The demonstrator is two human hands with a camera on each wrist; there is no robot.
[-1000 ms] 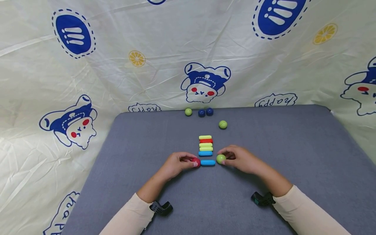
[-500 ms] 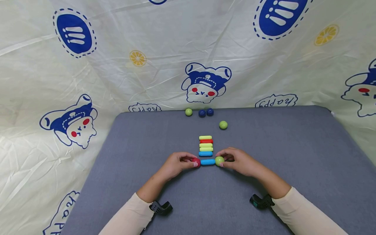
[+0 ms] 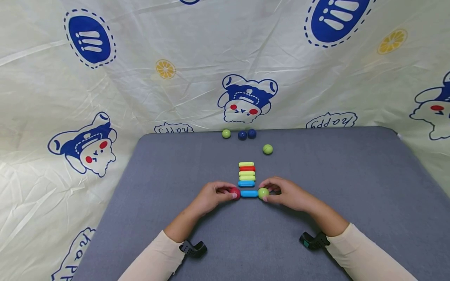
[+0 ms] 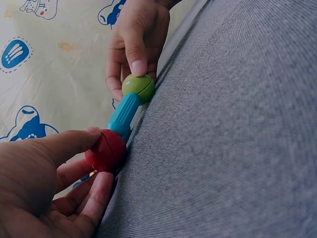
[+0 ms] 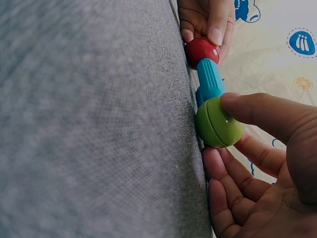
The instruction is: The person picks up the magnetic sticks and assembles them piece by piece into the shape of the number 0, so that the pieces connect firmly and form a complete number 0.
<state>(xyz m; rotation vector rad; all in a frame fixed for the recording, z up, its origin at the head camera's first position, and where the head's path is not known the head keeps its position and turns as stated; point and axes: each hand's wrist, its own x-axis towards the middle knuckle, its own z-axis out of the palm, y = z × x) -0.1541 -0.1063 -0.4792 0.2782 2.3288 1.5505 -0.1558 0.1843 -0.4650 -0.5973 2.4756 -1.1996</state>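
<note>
My left hand [image 3: 214, 196] pinches a red ball [image 4: 107, 151] between thumb and fingers, low over the grey cloth. A ridged blue rod [image 3: 249, 194] runs from that ball to a green ball [image 5: 218, 123], touching both. On the right side, my right hand [image 3: 286, 192] pinches the green ball with thumb and fingertips. Just beyond the rod lies a stack-like row of short rods: a blue rod [image 3: 246, 184] nearest, then yellow rods [image 3: 247, 176] and a red rod [image 3: 247, 168], with one more yellow at the far end.
Farther back on the grey table [image 3: 168, 164] sit a loose green ball [image 3: 268, 149], another green ball [image 3: 226, 134] and two dark blue balls [image 3: 247, 134] near the far edge. A printed white sheet [image 3: 193, 89] hangs behind the table.
My right hand has moved slightly left with the green ball, closing the gap to the blue rod's right end. The left hand has stayed in place on the red ball.
</note>
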